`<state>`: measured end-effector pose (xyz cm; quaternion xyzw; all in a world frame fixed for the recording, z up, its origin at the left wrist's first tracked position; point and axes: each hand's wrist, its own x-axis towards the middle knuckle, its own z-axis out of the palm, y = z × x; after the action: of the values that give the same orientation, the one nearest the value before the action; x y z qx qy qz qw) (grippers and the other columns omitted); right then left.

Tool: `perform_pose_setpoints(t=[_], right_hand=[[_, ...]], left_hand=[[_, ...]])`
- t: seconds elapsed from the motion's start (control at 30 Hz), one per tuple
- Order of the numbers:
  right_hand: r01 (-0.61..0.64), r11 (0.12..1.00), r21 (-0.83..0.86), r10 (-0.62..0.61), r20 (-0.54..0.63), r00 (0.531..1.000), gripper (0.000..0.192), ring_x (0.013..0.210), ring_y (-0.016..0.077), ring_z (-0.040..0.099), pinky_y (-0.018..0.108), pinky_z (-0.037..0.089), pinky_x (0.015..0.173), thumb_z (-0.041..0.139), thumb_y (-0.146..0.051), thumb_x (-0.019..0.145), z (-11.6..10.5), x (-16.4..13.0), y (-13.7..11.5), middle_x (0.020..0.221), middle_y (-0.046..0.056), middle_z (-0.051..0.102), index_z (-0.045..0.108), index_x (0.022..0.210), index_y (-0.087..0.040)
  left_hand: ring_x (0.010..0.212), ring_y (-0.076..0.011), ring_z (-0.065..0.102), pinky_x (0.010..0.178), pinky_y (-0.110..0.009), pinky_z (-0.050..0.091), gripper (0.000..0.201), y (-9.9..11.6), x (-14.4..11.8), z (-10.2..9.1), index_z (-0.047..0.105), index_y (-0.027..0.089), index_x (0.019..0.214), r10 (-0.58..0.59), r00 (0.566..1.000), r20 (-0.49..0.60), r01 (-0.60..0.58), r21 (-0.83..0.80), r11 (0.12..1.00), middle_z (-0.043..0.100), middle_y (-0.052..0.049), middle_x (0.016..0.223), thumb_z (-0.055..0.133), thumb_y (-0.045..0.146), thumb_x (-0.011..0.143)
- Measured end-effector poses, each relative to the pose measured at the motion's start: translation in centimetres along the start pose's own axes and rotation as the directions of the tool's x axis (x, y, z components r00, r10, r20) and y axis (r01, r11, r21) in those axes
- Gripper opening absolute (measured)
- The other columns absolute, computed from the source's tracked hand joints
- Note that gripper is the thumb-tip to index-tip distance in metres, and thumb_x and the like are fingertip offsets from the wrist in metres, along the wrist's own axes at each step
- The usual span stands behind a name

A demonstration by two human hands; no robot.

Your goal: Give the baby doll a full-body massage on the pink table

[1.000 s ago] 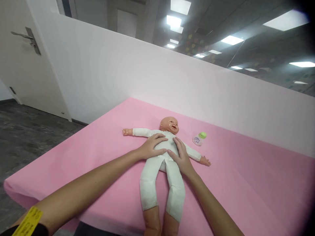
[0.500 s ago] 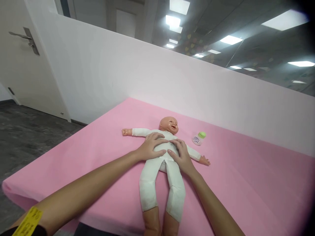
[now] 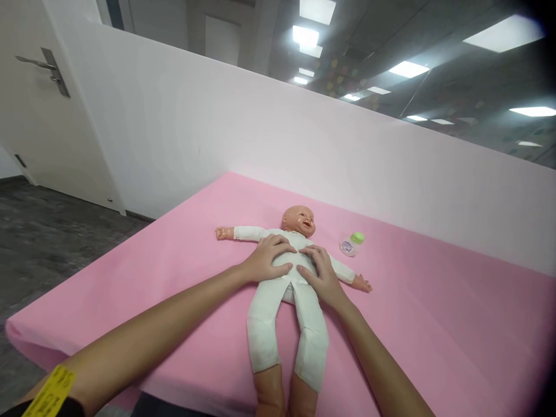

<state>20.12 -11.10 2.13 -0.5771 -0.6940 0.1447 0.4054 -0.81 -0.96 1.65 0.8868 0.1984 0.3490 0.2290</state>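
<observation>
1. While a baby doll [image 3: 289, 289] in a white cloth suit lies face up on a pink padded counter [image 3: 434, 324], both hands rest flat on its belly.
2. Left hand [image 3: 267, 259] lies spread, palm down, on the doll's near-left side; right hand [image 3: 321, 273] lies spread beside it, fingertips almost meeting over the middle. Neither hand pinches or grips anything.
3. Doll's arms stretch out sideways, head pointing toward a pale wall [image 3: 304, 139], bare lower legs reaching the counter's near edge.
4. Risk, as a judgement: the legs sit close to that edge, so a push toward the person could slide the soft body off the pad.
5. A small bottle with a green cap [image 3: 352, 244] lies near the doll's far arm, apart from it; a wide sweep of the right hand could knock it rolling.
</observation>
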Motion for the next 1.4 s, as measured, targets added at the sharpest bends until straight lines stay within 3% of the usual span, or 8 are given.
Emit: perform_pose_setpoints(t=[0.27, 0.37, 0.5, 0.67, 0.8, 0.97, 1.27, 1.4], right_hand=[[0.017, 1.000, -0.003, -0.017, -0.006, 1.000, 0.054, 0.148, 0.0334, 0.034, 0.059, 0.031, 0.122, 0.071, -0.047, 0.086, 0.6, -0.1, 1.2, 0.152, 0.009, 0.041, 0.053, 0.135, -0.032], [0.003, 1.000, 0.005, -0.003, 0.000, 1.000, 0.053, 0.148, 0.0331, 0.033, 0.059, 0.031, 0.122, 0.070, -0.046, 0.087, 0.6, 0.0, 1.1, 0.152, 0.008, 0.041, 0.053, 0.136, -0.033], [0.025, 1.000, -0.007, -0.025, 0.010, 1.000, 0.046, 0.139, 0.0315, 0.043, 0.056, 0.036, 0.119, 0.069, -0.045, 0.087, 0.1, 0.1, 0.6, 0.137, 0.008, 0.050, 0.058, 0.131, -0.033], [0.044, 0.999, -0.011, -0.043, 0.043, 0.998, 0.046, 0.138, 0.0311, 0.045, 0.054, 0.038, 0.119, 0.072, -0.049, 0.087, -0.4, 0.1, 0.5, 0.135, 0.007, 0.052, 0.060, 0.129, -0.034], [0.017, 1.000, -0.002, -0.017, 0.074, 0.997, 0.061, 0.150, 0.0311, 0.032, 0.055, 0.030, 0.124, 0.074, -0.053, 0.086, -0.2, 0.0, 1.1, 0.152, 0.007, 0.042, 0.053, 0.140, -0.037], [0.000, 1.000, 0.002, -0.001, 0.095, 0.995, 0.072, 0.156, 0.0307, 0.024, 0.057, 0.025, 0.127, 0.074, -0.056, 0.085, 0.0, -0.1, 1.6, 0.164, 0.004, 0.030, 0.044, 0.150, -0.040], [0.000, 1.000, 0.004, 0.000, 0.074, 0.997, 0.067, 0.155, 0.0307, 0.025, 0.058, 0.026, 0.127, 0.071, -0.055, 0.088, 0.3, -0.2, 1.8, 0.164, 0.004, 0.030, 0.047, 0.148, -0.039], [-0.009, 1.000, 0.001, 0.009, 0.065, 0.998, 0.060, 0.151, 0.0291, 0.031, 0.054, 0.030, 0.125, 0.070, -0.053, 0.089, 0.3, -0.2, 1.5, 0.155, 0.005, 0.040, 0.050, 0.145, -0.039]], left_hand=[[0.154, -0.0341, 0.025, 0.125, -0.057, 0.019, 0.055, -0.9, -0.2, 0.3, 0.051, 0.037, 0.149, 0.035, 0.994, 0.105, -0.033, -0.017, 0.999, 0.042, -0.002, 0.162, 0.059, 0.037, 0.095], [0.150, -0.0330, 0.033, 0.123, -0.055, 0.024, 0.054, -0.8, -0.2, 0.2, 0.052, 0.036, 0.148, 0.037, 0.995, 0.098, -0.034, -0.028, 0.999, 0.045, -0.003, 0.160, 0.058, 0.033, 0.094], [0.133, -0.0311, 0.050, 0.116, -0.050, 0.036, 0.046, -0.3, 0.0, -0.1, 0.063, 0.032, 0.135, 0.037, 0.997, 0.068, -0.035, -0.029, 0.999, 0.060, -0.006, 0.138, 0.059, 0.027, 0.089], [0.120, -0.0286, 0.054, 0.111, -0.048, 0.040, 0.040, 0.0, 0.1, -0.2, 0.067, 0.029, 0.124, 0.013, 0.999, 0.046, -0.012, -0.021, 1.000, 0.063, -0.006, 0.119, 0.059, 0.023, 0.085], [0.130, -0.0295, 0.051, 0.116, -0.050, 0.035, 0.045, -0.4, -0.1, 0.2, 0.064, 0.031, 0.133, 0.038, 0.999, 0.024, -0.037, -0.022, 0.999, 0.059, -0.007, 0.133, 0.058, 0.026, 0.089], [0.149, -0.0314, 0.035, 0.124, -0.054, 0.025, 0.049, -0.8, -0.3, 0.6, 0.056, 0.034, 0.144, 0.012, 0.999, 0.046, -0.011, -0.029, 1.000, 0.046, -0.006, 0.156, 0.058, 0.035, 0.095], [0.147, -0.0295, 0.038, 0.124, -0.052, 0.028, 0.047, -0.8, -0.4, 0.6, 0.058, 0.034, 0.143, 0.011, 0.999, 0.043, -0.008, -0.048, 0.999, 0.047, -0.005, 0.156, 0.058, 0.033, 0.096], [0.142, -0.0291, 0.043, 0.121, -0.051, 0.031, 0.045, -0.6, -0.4, 0.5, 0.061, 0.034, 0.140, 0.003, 1.000, 0.030, -0.001, -0.044, 0.999, 0.051, -0.006, 0.151, 0.060, 0.033, 0.094]])
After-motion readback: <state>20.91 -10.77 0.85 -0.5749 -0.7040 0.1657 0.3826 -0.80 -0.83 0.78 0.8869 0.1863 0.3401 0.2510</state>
